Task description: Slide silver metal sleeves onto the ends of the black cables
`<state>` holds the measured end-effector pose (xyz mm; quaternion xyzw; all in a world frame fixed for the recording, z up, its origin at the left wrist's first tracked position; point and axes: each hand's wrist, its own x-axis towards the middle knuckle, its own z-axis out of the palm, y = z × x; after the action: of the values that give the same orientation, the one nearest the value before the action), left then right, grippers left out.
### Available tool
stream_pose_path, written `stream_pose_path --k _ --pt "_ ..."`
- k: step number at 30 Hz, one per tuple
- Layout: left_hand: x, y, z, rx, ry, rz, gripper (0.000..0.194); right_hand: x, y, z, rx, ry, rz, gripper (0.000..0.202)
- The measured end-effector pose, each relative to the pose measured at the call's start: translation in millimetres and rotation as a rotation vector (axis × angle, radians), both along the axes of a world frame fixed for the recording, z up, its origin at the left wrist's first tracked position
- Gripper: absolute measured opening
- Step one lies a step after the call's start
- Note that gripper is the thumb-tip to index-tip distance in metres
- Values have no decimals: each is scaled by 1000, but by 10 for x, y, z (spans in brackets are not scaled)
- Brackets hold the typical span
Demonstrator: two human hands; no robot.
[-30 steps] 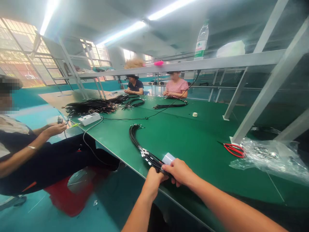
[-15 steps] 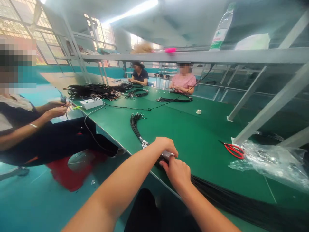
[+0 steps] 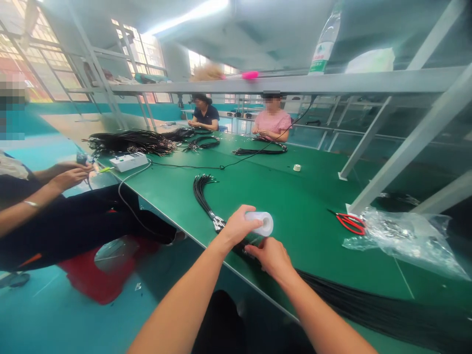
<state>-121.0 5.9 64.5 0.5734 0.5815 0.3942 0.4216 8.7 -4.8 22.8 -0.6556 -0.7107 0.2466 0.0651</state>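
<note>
My left hand (image 3: 238, 227) grips a small white roll of tape (image 3: 261, 222) just above a long bundle of black cables (image 3: 205, 202). The bundle lies along the near edge of the green table (image 3: 287, 196). My right hand (image 3: 271, 255) pinches the bundle right below the roll, fingers closed on the wires. From there the cables run back to the right under my right forearm. Their far ends fan out with small metal tips.
Red-handled scissors (image 3: 350, 222) and a clear plastic bag (image 3: 401, 236) lie to the right. A second small tape roll (image 3: 297, 167) sits mid-table. A seated person (image 3: 44, 206) works at the left beside a white power strip (image 3: 129, 161). Two more people sit at the far end among more cable bundles (image 3: 129, 141).
My left hand has lifted the white tape roll up off the bundle, so the roll now shows clearly. My right hand stays on the cables. The view has shifted slightly.
</note>
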Motion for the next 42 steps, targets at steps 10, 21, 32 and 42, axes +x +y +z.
stream_pose_path --k 10,21,32,42 --pt "-43 -98 -106 140 -563 102 51 -36 -94 96 44 1 -39 33" --pt "-113 -357 -93 211 -719 33 51 65 174 41 -208 289 70 30" --pt "-250 -976 -389 212 -466 -54 66 273 226 156 -716 735 292 25" --pt "-122 -1314 -632 399 16 148 65 156 236 127 -569 691 209 20"
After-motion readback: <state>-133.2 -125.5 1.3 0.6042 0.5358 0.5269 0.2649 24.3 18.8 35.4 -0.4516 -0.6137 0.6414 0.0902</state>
